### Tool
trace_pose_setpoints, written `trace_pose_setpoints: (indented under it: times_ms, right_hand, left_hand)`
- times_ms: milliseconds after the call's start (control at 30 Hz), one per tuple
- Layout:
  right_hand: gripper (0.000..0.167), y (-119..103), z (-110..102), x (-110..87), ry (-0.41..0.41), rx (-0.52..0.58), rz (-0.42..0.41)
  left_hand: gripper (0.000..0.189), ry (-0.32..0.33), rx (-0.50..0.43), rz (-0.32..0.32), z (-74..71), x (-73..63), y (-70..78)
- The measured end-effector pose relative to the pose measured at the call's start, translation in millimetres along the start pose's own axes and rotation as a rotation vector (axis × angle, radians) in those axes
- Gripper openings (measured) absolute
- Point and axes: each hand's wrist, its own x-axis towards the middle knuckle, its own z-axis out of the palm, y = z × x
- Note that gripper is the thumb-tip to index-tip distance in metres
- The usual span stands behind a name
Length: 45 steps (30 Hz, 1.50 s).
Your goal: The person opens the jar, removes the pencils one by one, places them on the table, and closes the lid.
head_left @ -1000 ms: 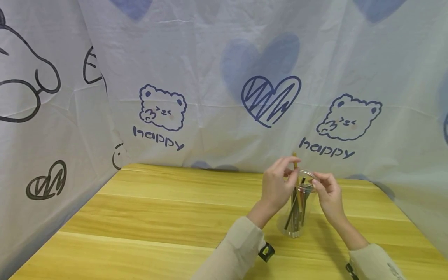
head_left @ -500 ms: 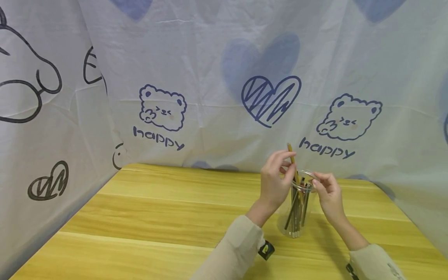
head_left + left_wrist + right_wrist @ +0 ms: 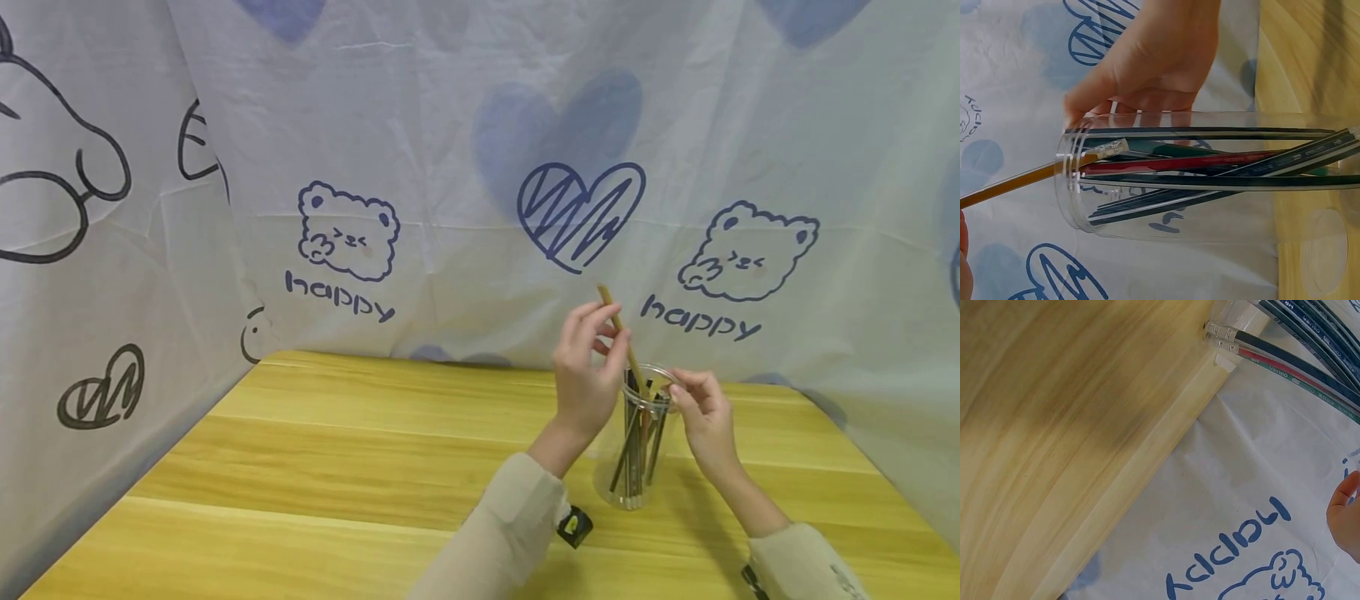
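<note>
My left hand (image 3: pixel 588 367) pinches a yellow pencil (image 3: pixel 609 304) between thumb and fingers. The pencil slants down into the mouth of a clear plastic jar (image 3: pixel 651 492); its white eraser end (image 3: pixel 1113 149) shows just inside the rim in the left wrist view. Standing upright on the table, the jar holds several dark pencils (image 3: pixel 1222 181), a red pencil (image 3: pixel 1197 164) and a green one (image 3: pixel 1154 148). My right hand (image 3: pixel 705 417) grips the jar's rim from the right, thumb on the near side.
The wooden table (image 3: pixel 337 475) runs back to a white cloth (image 3: pixel 450 275) printed with hearts and bears. A clear round disc (image 3: pixel 1325 253) lies by the jar in the left wrist view. A small black device (image 3: pixel 575 527) sits at the left cuff.
My left hand has risen and shifted slightly left, drawing the yellow pencil up and tilting its top leftward. The right hand and the jar have stayed in place.
</note>
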Motion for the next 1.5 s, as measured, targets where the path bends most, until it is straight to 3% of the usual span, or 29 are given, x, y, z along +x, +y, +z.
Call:
trace_pose_setpoints:
  times_ms: [467, 667, 900, 1500]
  right_hand:
    - [0.021, 1, 1, -1.0, -0.007, 0.002, -0.004]
    - [0.024, 2, 0, -1.2, -0.011, 0.007, -0.013]
    - [0.023, 1, 1, -2.0, -0.003, -0.022, 0.002]
    - [0.024, -3, 2, -1.5, 0.003, -0.021, 0.016]
  left_hand:
    - [0.023, 0.205, -0.069, -0.043, -13.5, 13.4, 5.8]
    - [0.022, 0.248, -0.079, -0.059, -19.0, 16.5, 6.4]
    - [0.022, 0.225, -0.053, -0.096, -23.0, 10.3, -1.3]
    - [0.041, 0.028, 0.015, -0.357, -30.3, -17.6, -27.6]
